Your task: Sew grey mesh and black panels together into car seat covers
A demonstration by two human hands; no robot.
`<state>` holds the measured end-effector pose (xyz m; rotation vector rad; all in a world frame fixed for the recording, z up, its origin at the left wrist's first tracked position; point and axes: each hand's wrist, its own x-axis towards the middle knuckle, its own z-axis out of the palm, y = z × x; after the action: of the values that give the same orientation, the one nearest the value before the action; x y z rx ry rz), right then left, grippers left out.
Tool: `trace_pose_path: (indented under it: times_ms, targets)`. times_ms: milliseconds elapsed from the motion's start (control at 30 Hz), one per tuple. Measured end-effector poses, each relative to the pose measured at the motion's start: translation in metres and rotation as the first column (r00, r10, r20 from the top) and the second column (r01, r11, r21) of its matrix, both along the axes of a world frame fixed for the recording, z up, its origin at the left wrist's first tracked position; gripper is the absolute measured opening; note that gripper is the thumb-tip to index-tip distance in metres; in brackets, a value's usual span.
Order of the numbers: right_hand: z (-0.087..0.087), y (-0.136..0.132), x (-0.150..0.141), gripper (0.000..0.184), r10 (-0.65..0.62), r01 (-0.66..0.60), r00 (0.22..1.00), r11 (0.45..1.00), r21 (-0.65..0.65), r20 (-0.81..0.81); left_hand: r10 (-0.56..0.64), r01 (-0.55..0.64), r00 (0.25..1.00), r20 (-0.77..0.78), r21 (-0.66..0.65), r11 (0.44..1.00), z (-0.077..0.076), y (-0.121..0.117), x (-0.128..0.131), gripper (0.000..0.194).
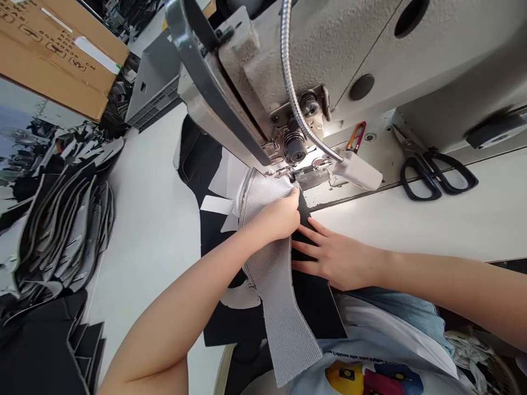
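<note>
A strip of grey mesh fabric (284,307) lies over a black fabric panel (315,299), its upper end at the needle area of a sewing machine (294,145). My left hand (282,214) is closed on the mesh edge just in front of the presser foot, its fingertips pinched together. Flat on the black panel, to the right of the strip, rests my right hand (337,255) with its fingers spread. White tabs (216,204) stick out from the left side of the mesh. The needle itself is hard to make out.
Black-handled scissors (428,170) and red-handled thread snips (357,136) lie on the machine bed. A lamp on a flexible neck (358,170) hangs close to the hands. Stacked fabric pieces (66,230), a grey crate (156,82) and a cardboard box (61,55) are at the left.
</note>
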<state>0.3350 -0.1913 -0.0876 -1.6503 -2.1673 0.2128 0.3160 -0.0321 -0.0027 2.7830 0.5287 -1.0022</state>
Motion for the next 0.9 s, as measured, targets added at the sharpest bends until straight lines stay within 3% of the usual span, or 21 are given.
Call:
trace_pose_path:
  times_ms: [600, 900]
  targets:
    - [0.006, 0.006, 0.006, 0.065, 0.002, -0.006, 0.999, 0.997, -0.079, -0.05, 0.005, -0.006, 1.0, 0.016, 0.063, 0.998, -0.002, 0.001, 0.003, 0.069]
    - [0.0, 0.008, 0.006, 0.048, -0.01, 0.009, 0.999, 1.0, -0.008, -0.043, -0.072, 0.061, 0.992, 0.104, 0.106, 0.992, -0.015, 0.004, -0.002, 0.067]
